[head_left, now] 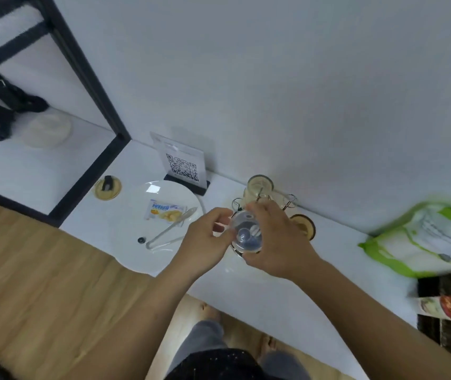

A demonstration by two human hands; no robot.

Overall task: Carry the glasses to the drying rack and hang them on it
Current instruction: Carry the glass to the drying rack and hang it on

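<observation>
Clear glass (246, 233), held base-up between both hands, sits right over the near side of the drying rack (290, 201), apparently so its mouth can drop onto one of the wire arms. Its thick round bottom faces the camera, see-through, with pale rings and highlights, and the wall below is mostly hidden by fingers. The right hand (273, 239) wraps around its far and right side, fingers curled onto it; the left hand (208, 239) pinches the left edge with thumb and fingertips, probably steadying it for the lowering. Whether the rim is already over a prong cannot be told, since the hands cover that spot.

Another glass (258, 187) already hangs tilted on the back of the rack, near the wall. A round wooden coaster (305, 224) lies just right of the hands. To the left on the white tabletop (342, 270) rests a white plate (136, 253) holding a snack packet (164, 212) and clear tongs (169, 231). Behind it stands a QR-code sign (182, 165), and a green-and-white bag (424, 237) lies at far right.
</observation>
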